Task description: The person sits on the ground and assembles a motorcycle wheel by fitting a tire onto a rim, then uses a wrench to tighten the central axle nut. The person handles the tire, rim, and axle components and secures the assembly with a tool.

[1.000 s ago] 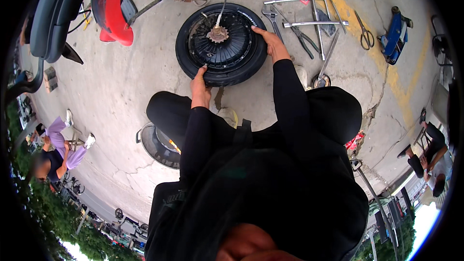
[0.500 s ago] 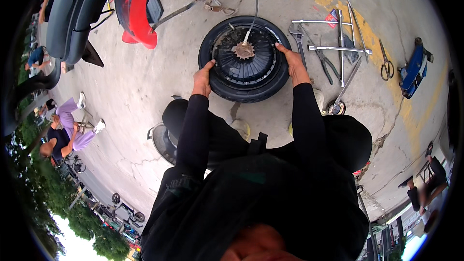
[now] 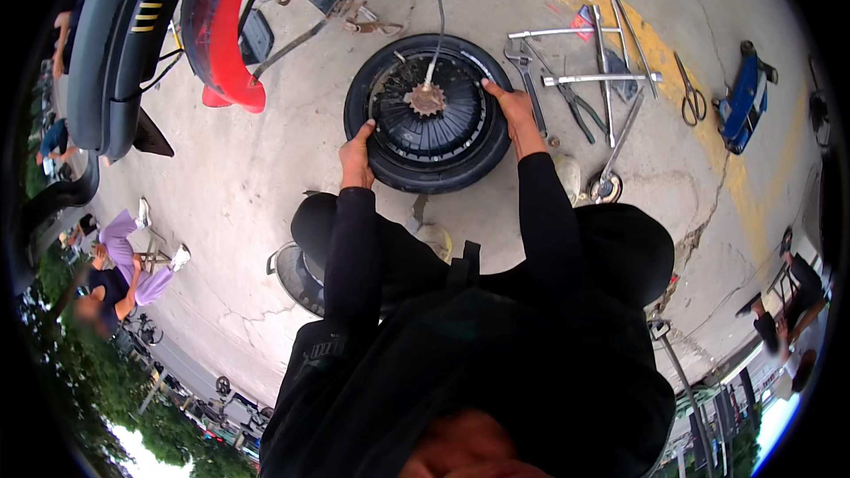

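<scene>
A hub-motor wheel point(image 3: 447, 137) with a black tyre lies on its side on the concrete in front of me. A rusty toothed sprocket point(image 3: 427, 100) sits at its middle, and a grey cable point(image 3: 440, 13) runs up from there. My left hand point(image 3: 357, 156) grips the tyre's left side, its thumb on top near the rim. On the opposite side my right hand point(image 3: 516, 115) holds the tyre the same way, thumb toward the rim. The fingers of both hands are mostly hidden beneath the tyre's edge.
Right of the wheel lie an adjustable wrench point(image 3: 529, 84), pliers point(image 3: 580, 106), cross wrenches point(image 3: 567, 79), scissors point(image 3: 693, 99) and a blue jack point(image 3: 744, 102). A vehicle with a red fender point(image 3: 217, 53) stands at upper left. A seated person point(image 3: 124, 270) is farther left.
The whole view has shifted, so the wheel, tools and vehicle appear farther left. Both hands keep their hold on the tyre, and the wheel stays in place beside the tools.
</scene>
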### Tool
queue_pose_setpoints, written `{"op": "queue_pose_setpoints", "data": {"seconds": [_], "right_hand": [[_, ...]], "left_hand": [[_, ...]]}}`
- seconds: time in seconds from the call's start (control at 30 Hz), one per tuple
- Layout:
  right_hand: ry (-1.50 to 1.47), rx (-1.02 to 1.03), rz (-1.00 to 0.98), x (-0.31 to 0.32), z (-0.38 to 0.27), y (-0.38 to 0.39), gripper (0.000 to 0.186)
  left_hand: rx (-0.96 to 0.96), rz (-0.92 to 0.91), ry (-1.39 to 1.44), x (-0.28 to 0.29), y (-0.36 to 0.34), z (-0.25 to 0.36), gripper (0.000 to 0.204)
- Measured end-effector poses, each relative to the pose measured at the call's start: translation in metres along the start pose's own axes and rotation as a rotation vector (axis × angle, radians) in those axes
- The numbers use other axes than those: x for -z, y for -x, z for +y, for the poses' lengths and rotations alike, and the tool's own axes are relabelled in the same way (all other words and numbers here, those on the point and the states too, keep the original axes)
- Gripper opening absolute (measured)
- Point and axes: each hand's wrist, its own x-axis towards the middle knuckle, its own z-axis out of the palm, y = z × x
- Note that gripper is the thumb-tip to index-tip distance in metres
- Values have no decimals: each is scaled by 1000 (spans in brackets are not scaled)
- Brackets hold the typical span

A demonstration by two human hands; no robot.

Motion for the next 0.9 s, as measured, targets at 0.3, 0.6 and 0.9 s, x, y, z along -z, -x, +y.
{"op": "queue_pose_setpoints", "data": {"seconds": [0.3,0.6,0.9], "right_hand": [[-474,-317,154,-13,18,73,112],[-382,-259,317,-22,35,68,84],[224,-132,540,-31,10,85,89]], "left_hand": [[88,-212,156,3,12,-8,84],[196,-164,48,2,9,-7,73],[-110,103,39,-8,15,-19,73]]}}
